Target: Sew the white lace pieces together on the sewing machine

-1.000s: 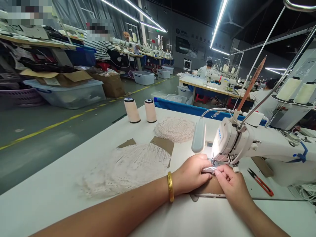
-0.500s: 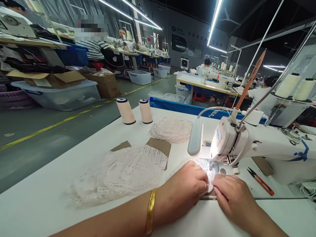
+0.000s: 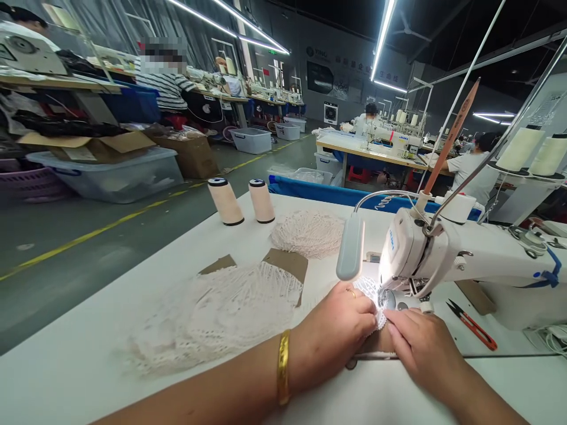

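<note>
My left hand (image 3: 339, 330), with a gold bangle on the wrist, is closed on a small white lace piece (image 3: 371, 295) lying under the needle of the white sewing machine (image 3: 460, 260). My right hand (image 3: 420, 345) pinches the near edge of the same lace piece, fingertips touching those of the left. A brown card piece lies under both hands, mostly hidden. The machine's lamp (image 3: 349, 248) lights the needle area.
A large lace pile (image 3: 212, 316) on brown cards lies left of my hands, a smaller lace pile (image 3: 308, 231) behind it. Two thread cones (image 3: 225, 200) stand at the table's far edge. Red-handled snips (image 3: 472, 324) lie right of the needle. Other people sew at distant tables.
A second ago my hands held a narrow folded strip at the needle; now a flat lace piece is spread under the presser foot and both hands sit slightly nearer me.
</note>
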`<action>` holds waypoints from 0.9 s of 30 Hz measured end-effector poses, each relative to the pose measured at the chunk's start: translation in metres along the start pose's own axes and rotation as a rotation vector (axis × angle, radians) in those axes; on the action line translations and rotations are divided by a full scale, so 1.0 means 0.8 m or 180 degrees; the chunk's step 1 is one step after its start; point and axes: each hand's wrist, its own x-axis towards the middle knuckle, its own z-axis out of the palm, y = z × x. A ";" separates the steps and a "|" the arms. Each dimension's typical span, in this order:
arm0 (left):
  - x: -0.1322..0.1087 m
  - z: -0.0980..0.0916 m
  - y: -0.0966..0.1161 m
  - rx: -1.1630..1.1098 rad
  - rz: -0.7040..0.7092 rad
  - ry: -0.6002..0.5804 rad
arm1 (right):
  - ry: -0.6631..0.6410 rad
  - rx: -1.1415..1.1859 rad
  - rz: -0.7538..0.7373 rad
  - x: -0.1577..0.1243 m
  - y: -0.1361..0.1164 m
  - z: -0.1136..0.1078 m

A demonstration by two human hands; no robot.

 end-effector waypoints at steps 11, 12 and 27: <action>-0.007 0.003 0.005 -0.0177 0.0194 -0.0141 | 0.0002 -0.0020 -0.0237 -0.003 -0.003 -0.006; -0.007 0.004 0.005 -0.0163 0.0178 -0.0152 | 0.0017 -0.0029 -0.0233 -0.002 -0.003 -0.006; 0.003 0.004 -0.011 -0.0047 -0.0001 -0.0163 | 0.0129 -0.0094 0.0007 0.008 -0.002 0.000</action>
